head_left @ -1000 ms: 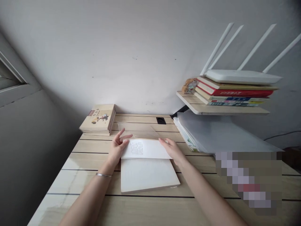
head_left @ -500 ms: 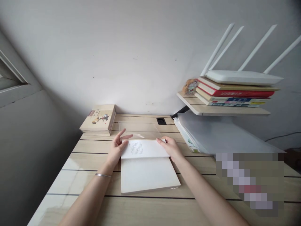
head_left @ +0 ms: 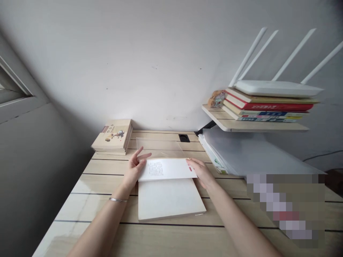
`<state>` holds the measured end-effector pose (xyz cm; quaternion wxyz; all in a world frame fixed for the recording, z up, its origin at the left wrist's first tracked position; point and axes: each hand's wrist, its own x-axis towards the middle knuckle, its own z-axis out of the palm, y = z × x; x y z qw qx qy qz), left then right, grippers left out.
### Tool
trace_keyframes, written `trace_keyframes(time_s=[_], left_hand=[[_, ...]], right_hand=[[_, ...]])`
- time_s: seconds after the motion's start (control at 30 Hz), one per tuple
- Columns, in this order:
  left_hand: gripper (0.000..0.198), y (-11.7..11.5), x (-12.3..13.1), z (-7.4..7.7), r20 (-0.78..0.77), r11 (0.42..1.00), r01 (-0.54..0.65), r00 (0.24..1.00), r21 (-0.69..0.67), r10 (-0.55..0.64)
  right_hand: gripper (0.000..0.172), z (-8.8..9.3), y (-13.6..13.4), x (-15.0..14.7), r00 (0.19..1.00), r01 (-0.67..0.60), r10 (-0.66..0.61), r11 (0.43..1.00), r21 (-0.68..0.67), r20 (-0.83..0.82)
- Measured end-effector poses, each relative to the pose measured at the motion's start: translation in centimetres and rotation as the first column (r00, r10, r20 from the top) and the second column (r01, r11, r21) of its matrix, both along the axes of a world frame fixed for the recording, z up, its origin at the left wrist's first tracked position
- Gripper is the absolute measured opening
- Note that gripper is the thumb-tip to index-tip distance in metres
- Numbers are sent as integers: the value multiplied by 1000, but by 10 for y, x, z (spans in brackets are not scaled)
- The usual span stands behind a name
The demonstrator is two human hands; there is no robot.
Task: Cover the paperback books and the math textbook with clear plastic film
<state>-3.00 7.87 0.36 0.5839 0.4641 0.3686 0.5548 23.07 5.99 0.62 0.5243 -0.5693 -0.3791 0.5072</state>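
A book (head_left: 171, 200) lies on the desk in front of me with a blank pale page facing up. Its printed cover flap (head_left: 168, 169), white with small lines of text and a red mark at the right, is folded over the far part. My left hand (head_left: 135, 167) pinches the flap's left edge, thumb on top, a couple of fingers stretched out behind. At the flap's far right corner, my right hand (head_left: 200, 171) grips with the thumb over the edge; its other fingers are partly hidden. Just beyond the book lies a clear plastic sheet (head_left: 160, 145), partly covered by it.
At the back left sits a stack of books (head_left: 112, 135). A low shelf (head_left: 241, 125) on the right bears several books (head_left: 268, 106) and a white router (head_left: 276, 88). Beneath it are plastic folders (head_left: 241, 150). A black desk socket (head_left: 183, 138) is near the wall.
My right hand has shifted slightly right along the flap, uncovering the red mark at its right end. My left hand and the book have stayed nearly still.
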Motion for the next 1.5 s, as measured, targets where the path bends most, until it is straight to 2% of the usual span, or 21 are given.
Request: trace_keyframes(time_s=[0.13,0.4,0.7,0.8,0.9,1.03,1.13,1.3,1.5], left_hand=[[67,-1,-1,2,20,1000,20,1000,-1,-20],[69,-2,-3,2,31,998,56,998,0,-56],[62,-4,-2,3,-60,999,5,998,34,-3],[59,-4,-3,3,-59,999,7,998,45,-4],[59,-4,-4,2,-31,999,22,999,45,-21],[60,-3,-4,1,-19,999,33,999,37,-33],[59,-3,-4,0,-21,999,26,999,39,-25],[60,-5,-1,3,-53,999,-12,998,45,15],[60,-4,0,3,-92,996,-62,993,58,67]], right_hand=[[34,-5,3,2,999,51,-51,999,-3,-6],[48,-10,9,-4,971,206,-205,979,-8,-119],[40,-12,10,-10,960,257,-253,966,20,-119],[38,-5,9,-9,962,223,-224,975,-27,-156],[35,3,7,-7,973,107,-124,990,-95,-196],[28,8,5,-4,971,46,-71,992,-116,-228],[32,4,5,-5,975,67,-82,995,-77,-208],[38,-6,8,-8,984,164,-159,984,68,-78],[42,-10,11,-11,979,201,-203,970,136,5]])
